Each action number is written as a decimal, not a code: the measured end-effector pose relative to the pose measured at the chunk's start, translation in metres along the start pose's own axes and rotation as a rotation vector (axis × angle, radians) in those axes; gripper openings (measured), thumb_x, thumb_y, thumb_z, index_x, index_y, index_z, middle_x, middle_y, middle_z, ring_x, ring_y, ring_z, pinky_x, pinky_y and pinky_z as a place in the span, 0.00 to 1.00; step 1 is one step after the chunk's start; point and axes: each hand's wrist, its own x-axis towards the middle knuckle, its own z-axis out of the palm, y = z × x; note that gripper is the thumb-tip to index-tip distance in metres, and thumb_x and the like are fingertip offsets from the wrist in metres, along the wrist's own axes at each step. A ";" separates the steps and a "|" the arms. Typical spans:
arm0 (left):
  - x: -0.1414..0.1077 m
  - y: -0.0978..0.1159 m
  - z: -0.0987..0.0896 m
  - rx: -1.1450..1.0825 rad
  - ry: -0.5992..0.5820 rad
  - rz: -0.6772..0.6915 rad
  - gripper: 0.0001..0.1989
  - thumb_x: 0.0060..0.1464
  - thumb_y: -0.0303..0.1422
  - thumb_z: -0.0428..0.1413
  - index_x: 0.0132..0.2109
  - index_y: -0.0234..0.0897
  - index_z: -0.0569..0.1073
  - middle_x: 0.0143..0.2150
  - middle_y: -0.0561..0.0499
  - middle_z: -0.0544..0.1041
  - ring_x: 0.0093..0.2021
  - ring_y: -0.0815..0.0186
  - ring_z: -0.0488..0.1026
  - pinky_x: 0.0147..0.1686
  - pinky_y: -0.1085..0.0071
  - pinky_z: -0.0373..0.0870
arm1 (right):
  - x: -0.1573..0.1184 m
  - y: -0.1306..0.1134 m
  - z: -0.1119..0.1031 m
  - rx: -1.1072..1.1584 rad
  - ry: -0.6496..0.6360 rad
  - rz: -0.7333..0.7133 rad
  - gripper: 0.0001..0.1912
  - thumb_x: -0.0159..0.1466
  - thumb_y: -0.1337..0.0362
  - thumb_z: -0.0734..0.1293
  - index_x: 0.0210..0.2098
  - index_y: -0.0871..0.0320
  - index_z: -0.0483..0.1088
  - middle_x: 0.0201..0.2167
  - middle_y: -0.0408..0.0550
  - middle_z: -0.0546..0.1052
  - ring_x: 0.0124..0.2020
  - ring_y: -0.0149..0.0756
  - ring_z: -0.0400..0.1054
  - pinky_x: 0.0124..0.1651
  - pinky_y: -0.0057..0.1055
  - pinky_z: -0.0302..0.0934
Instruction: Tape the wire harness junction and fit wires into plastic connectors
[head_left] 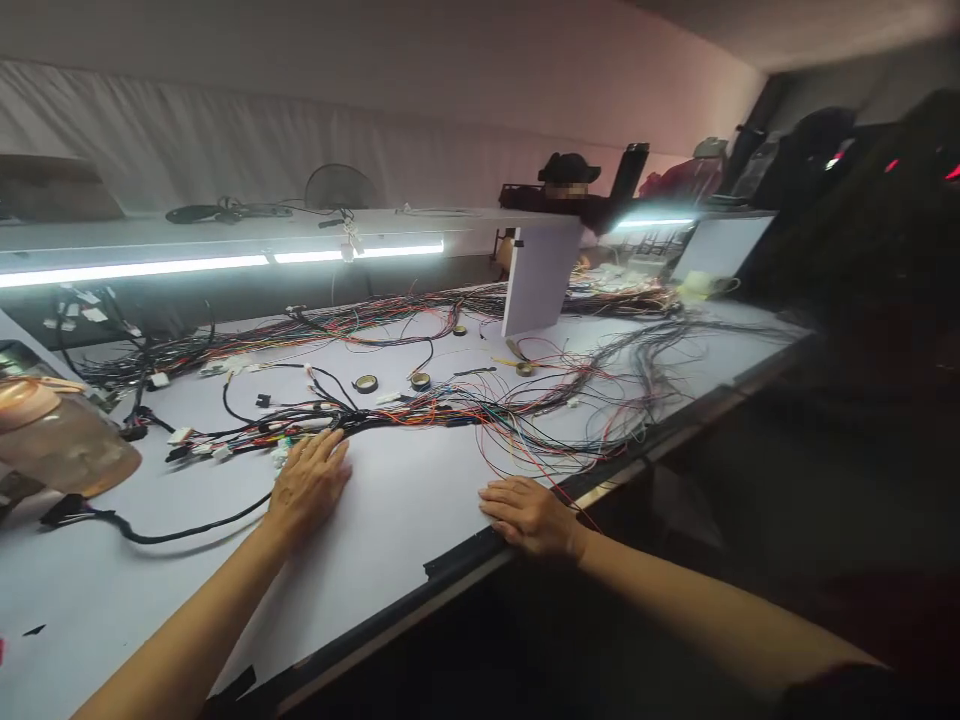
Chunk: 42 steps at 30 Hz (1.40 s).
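A long wire harness (409, 415) runs across the white table, with black tape around its trunk and white and black connectors at its left end. My left hand (311, 480) lies palm down, fingers stretched out, their tips touching the near side of the harness. Beside them is a small teal-and-white connector (283, 455). Closer to the table's front edge, my right hand (531, 515) rests with its fingers laid on the surface and nothing visible in them. Loose thin wires (555, 440) fan out just beyond it.
Rolls of tape (365, 384) lie behind the harness. More bundled wires (337, 325) stretch along the back under a lit tube (360, 253). A white panel (544, 280) stands upright. At left are a clear jug (75, 445) and a black cable (172, 537). Someone in a dark cap (568, 168) is beyond.
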 end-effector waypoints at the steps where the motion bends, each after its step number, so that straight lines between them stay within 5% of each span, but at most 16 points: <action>1: -0.004 0.004 0.003 -0.070 -0.006 0.030 0.18 0.59 0.35 0.45 0.51 0.35 0.73 0.57 0.39 0.69 0.60 0.49 0.63 0.59 0.48 0.58 | 0.001 0.000 0.000 -0.011 0.013 0.001 0.16 0.67 0.61 0.59 0.49 0.57 0.71 0.51 0.49 0.75 0.54 0.38 0.67 0.56 0.40 0.60; 4: -0.017 0.009 0.014 -0.281 -0.026 0.053 0.18 0.63 0.37 0.43 0.50 0.37 0.74 0.54 0.42 0.72 0.55 0.54 0.68 0.55 0.54 0.66 | 0.005 -0.003 0.002 -0.052 0.009 0.024 0.16 0.67 0.62 0.58 0.48 0.56 0.72 0.51 0.48 0.75 0.54 0.36 0.68 0.59 0.41 0.58; 10: -0.027 0.008 0.022 -0.429 0.021 -0.014 0.18 0.63 0.38 0.44 0.49 0.36 0.74 0.54 0.43 0.72 0.56 0.56 0.68 0.58 0.56 0.65 | 0.006 -0.006 0.001 -0.077 -0.095 0.064 0.17 0.67 0.64 0.56 0.50 0.57 0.71 0.52 0.49 0.74 0.56 0.33 0.66 0.61 0.41 0.56; 23: -0.037 0.022 0.013 -0.511 -0.012 -0.090 0.16 0.63 0.32 0.45 0.54 0.39 0.71 0.58 0.42 0.69 0.60 0.53 0.63 0.60 0.50 0.63 | -0.006 0.001 0.001 -0.083 -0.215 0.056 0.27 0.63 0.66 0.62 0.61 0.50 0.61 0.57 0.46 0.69 0.60 0.39 0.62 0.63 0.47 0.57; 29: -0.038 0.024 0.003 -0.449 -0.069 -0.060 0.24 0.59 0.26 0.49 0.62 0.41 0.61 0.62 0.44 0.64 0.64 0.54 0.59 0.62 0.52 0.61 | -0.015 0.010 0.007 -0.073 -0.246 -0.014 0.34 0.60 0.65 0.65 0.64 0.49 0.56 0.59 0.45 0.68 0.60 0.43 0.61 0.65 0.47 0.57; 34: -0.037 0.018 -0.012 -0.484 -0.157 -0.059 0.29 0.58 0.23 0.50 0.65 0.40 0.56 0.62 0.42 0.64 0.64 0.54 0.57 0.61 0.53 0.61 | 0.003 0.003 -0.005 0.034 -0.301 0.002 0.31 0.60 0.66 0.64 0.63 0.53 0.59 0.59 0.46 0.67 0.60 0.43 0.62 0.63 0.46 0.61; 39: 0.021 0.029 -0.027 -0.345 -0.135 -0.174 0.24 0.59 0.26 0.49 0.62 0.41 0.61 0.58 0.40 0.68 0.59 0.54 0.63 0.56 0.53 0.61 | 0.023 -0.003 -0.018 0.215 -0.279 0.135 0.27 0.62 0.68 0.61 0.61 0.54 0.61 0.58 0.48 0.69 0.58 0.43 0.64 0.62 0.51 0.60; 42: 0.090 0.046 -0.026 -0.198 -0.333 -0.325 0.26 0.57 0.28 0.49 0.63 0.37 0.59 0.60 0.38 0.65 0.62 0.51 0.58 0.58 0.50 0.54 | 0.034 -0.005 -0.024 0.355 -0.206 0.225 0.23 0.63 0.66 0.59 0.58 0.53 0.65 0.55 0.48 0.72 0.57 0.45 0.66 0.60 0.55 0.61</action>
